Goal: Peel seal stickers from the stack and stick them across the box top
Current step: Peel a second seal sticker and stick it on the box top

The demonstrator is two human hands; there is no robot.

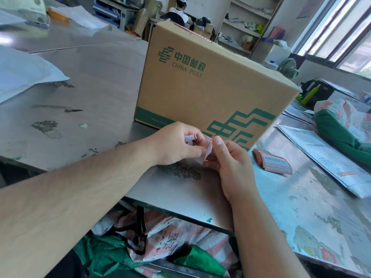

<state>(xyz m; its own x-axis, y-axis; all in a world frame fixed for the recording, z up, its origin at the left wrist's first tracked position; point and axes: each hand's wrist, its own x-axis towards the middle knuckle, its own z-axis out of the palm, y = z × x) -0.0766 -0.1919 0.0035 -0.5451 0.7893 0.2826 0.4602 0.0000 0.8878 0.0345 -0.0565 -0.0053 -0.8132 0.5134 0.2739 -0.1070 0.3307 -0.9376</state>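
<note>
Peeling stage, mid-task. Both hands worked low in front of the box point(210, 87), just above the near edge of the desk point(100, 87). Left hand point(176, 145) pinched a curl of white, red-edged paper, apparently the backing point(189, 139). Right hand point(230, 165) pinched the sticker point(207, 152) between thumb and fingertips, so each hand was closed on paper and neither was free. Sticker was seen nearly edge-on: thin, white face with an orange-red border, bowed between the two grips, print not readable. Whether it had fully parted from the backing could not be told. Stack point(273, 162) lay flat on the desk to the right of the hands, near the box's corner and apart from both. It had a salmon-coloured top sheet with dark print in a pale panel, edges slightly fanned, several sheets thick by the look. Box stood closed, brown card with a green postal logo. Along its top, toward the far edge, a red-and-white strip point(193, 32) showed, probably a seal already applied, so some of the sticking was judged done. Top surface was mostly hidden from this angle; count of seals in place unknown. Left to do, by my reading: free this sticker, lift it to the box top, press it across, then go to the stack for more.
</note>
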